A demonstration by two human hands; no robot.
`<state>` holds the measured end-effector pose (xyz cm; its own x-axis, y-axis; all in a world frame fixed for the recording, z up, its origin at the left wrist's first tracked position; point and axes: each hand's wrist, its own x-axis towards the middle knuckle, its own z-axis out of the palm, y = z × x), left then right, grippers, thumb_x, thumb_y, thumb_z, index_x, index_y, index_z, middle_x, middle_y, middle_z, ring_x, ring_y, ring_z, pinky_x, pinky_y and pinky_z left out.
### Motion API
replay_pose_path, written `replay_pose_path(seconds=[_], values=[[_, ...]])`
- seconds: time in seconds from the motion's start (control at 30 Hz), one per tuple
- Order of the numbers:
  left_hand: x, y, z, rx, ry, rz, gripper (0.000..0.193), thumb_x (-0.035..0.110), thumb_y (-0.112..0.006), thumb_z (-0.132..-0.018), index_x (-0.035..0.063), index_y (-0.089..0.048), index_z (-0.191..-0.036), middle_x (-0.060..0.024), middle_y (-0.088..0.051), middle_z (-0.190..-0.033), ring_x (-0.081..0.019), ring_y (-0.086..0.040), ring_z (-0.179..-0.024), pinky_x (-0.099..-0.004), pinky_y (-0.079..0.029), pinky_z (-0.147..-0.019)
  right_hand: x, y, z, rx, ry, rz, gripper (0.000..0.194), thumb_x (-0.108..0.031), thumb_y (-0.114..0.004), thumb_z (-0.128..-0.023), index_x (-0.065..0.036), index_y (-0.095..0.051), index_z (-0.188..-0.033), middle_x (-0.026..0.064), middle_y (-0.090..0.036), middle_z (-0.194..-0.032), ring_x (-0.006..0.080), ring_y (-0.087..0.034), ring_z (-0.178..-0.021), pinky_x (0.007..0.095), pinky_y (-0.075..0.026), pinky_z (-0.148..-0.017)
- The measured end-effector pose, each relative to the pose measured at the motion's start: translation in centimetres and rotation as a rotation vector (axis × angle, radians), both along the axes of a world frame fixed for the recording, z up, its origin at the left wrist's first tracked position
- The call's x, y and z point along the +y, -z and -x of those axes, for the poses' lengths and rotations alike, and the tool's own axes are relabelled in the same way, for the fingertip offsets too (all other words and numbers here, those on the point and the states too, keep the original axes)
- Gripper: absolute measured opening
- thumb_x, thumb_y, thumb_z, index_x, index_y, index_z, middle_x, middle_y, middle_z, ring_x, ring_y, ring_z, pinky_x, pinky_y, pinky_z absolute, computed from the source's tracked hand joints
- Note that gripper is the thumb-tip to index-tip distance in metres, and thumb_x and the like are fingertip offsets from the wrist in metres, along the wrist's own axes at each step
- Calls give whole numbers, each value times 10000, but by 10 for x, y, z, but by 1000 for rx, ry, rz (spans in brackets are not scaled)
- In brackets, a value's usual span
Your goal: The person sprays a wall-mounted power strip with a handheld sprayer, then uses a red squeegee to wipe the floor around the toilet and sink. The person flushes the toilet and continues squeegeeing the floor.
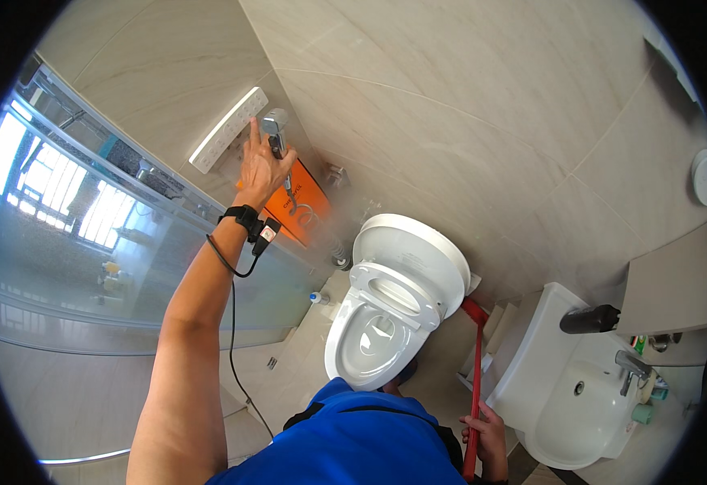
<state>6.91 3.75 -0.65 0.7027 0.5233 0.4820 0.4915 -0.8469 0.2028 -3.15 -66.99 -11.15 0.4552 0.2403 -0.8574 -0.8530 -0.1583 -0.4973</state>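
Note:
My left hand (pixel 262 167) reaches up to the tiled wall, its fingers apart. An extended finger meets the lower edge of a long white panel with a row of round buttons (pixel 229 129). Between that finger and the thumb is a chrome hand sprayer (pixel 275 124) with a coiled hose; whether the hand touches it I cannot tell. Down at the lower right, my right hand (pixel 488 431) grips the long handle of a red floor tool (pixel 479 364). The tool's head rests beside the toilet (pixel 383 330), whose lid and seat are both raised.
An orange box-like panel (pixel 299 203) is on the wall behind the hose. The glass shower screen (pixel 165 267) stands left. A small bottle (pixel 319 298) is on the floor beside the toilet. The white washbasin (pixel 547 418), bearing a black bottle (pixel 590 319), borders the right side.

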Motion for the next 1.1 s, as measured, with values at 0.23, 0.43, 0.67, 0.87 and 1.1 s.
replay_pose_path(seconds=[0.23, 0.43, 0.67, 0.87, 1.1], values=[[3, 2, 0, 22, -9, -25, 547, 383, -741, -875, 64, -657, -1312, -323, -260, -1681, -533, -512, -1316, -564, -494, -1077, -3, 0, 0, 30, 13, -29, 875, 10, -711, -920, -20, -237, -1655, 180, -696, -963, 239, -676, -636, 371, -569, -519], [1, 3, 4, 58, -17, 18, 507, 379, -753, -859, 80, -679, -1263, -315, -249, -1690, -515, -499, -1338, -565, -496, -1073, -2, 1, -2, -21, -80, -46, 761, -11, -682, -952, -69, -345, -1631, 100, -650, -921, 196, -646, -654, 327, -554, -555], [-3, 3, 1, 25, -26, 40, 393, 368, -753, -853, 64, -702, -1097, -313, -241, -1695, -500, -492, -1351, -577, -499, -1064, 4, -3, -12, -2, -118, 6, 724, -37, -677, -980, -111, -363, -1628, 62, -638, -886, 174, -637, -639, 306, -545, -536], [-6, 3, -1, -15, 4, 28, 350, 353, -765, -844, 43, -676, -979, -330, -257, -1681, -511, -515, -1313, -583, -494, -1067, 9, -13, -22, 31, -134, -18, 691, -45, -690, -970, -104, -401, -1595, 70, -655, -902, 175, -644, -645, 301, -545, -523], [-10, 1, -2, -34, 20, 5, 310, 316, -778, -842, 35, -649, -867, -351, -295, -1653, -520, -536, -1263, -574, -482, -1079, 15, -27, -30, 49, -127, 9, 781, -50, -703, -964, -109, -330, -1648, 88, -668, -930, 183, -651, -652, 308, -555, -526]])
